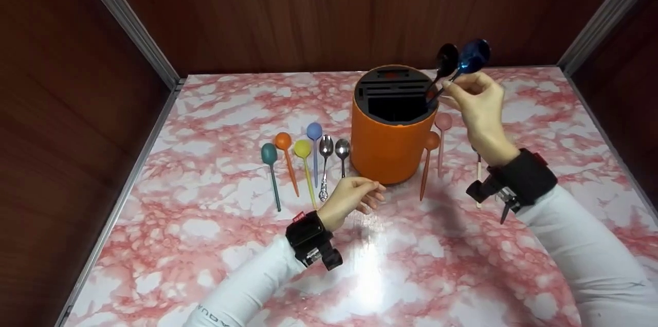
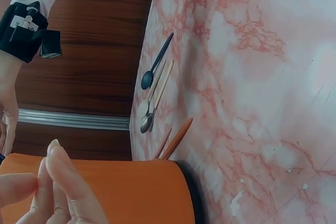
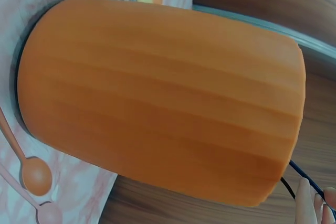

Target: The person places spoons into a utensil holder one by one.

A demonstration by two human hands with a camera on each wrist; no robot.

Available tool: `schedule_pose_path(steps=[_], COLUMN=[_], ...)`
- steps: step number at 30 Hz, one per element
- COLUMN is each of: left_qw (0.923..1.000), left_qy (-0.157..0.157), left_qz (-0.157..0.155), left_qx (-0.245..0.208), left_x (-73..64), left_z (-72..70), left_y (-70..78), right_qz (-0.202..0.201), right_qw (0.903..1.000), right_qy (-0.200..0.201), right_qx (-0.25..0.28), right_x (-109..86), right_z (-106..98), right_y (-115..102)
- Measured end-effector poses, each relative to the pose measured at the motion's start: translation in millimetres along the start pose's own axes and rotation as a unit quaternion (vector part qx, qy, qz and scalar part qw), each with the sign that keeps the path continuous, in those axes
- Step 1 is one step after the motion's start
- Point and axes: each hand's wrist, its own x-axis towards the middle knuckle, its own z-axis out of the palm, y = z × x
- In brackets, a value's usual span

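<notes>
My right hand (image 1: 480, 101) pinches the handle of a shiny blue spoon (image 1: 474, 55), bowl up, over the right rim of an orange utensil holder (image 1: 390, 149). The lower end of that handle is inside the holder's black top opening. A black spoon (image 1: 447, 59) leans beside it, its handle also in the holder. In the right wrist view the fingertips (image 3: 304, 200) meet the thin blue handle past the holder's edge. My left hand (image 1: 354, 196) hovers by the holder's front left base, fingers loosely bent and holding nothing.
Left of the holder lie a teal spoon (image 1: 269, 153), an orange spoon (image 1: 282, 141), a yellow spoon (image 1: 303, 149), a blue-violet spoon (image 1: 314, 130) and two metal spoons (image 1: 326, 145). To its right lie a brown-orange spoon (image 1: 432, 140), a pink spoon (image 1: 443, 121) and several others. Wooden panels (image 1: 329, 13) enclose the marbled table.
</notes>
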Motion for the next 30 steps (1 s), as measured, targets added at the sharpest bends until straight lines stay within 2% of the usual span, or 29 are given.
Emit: schedule_pose_path(steps=[9, 16, 23, 28, 30], left_qw=[1.0000, 0.9999, 0.9998, 0.9999, 0.9998], left_qy=[0.007, 0.012, 0.006, 0.004, 0.006], left_qz=[-0.005, -0.012, -0.019, -0.016, -0.017], left_qx=[0.001, -0.003, -0.006, 0.001, 0.000], left_x=[-1.2, -2.4, -2.5, -2.8, -3.0], left_z=[-0.1, 0.7, 0.3, -0.6, -0.6], left_y=[-4.3, -6.8, -12.6, -16.6, -18.3], right_qz=[0.004, 0.001, 0.010, 0.008, 0.014], right_qw=[0.9997, 0.9997, 0.9997, 0.9998, 0.9996], right_qy=[-0.017, -0.019, -0.006, -0.016, -0.019], right_qx=[0.017, -0.017, -0.020, -0.007, 0.013], right_x=[-2.9, -3.7, -4.5, -5.3, -5.5], right_z=[0.8, 2.1, 0.9, -0.9, -2.8], right_y=[8.0, 11.8, 13.7, 15.8, 16.1])
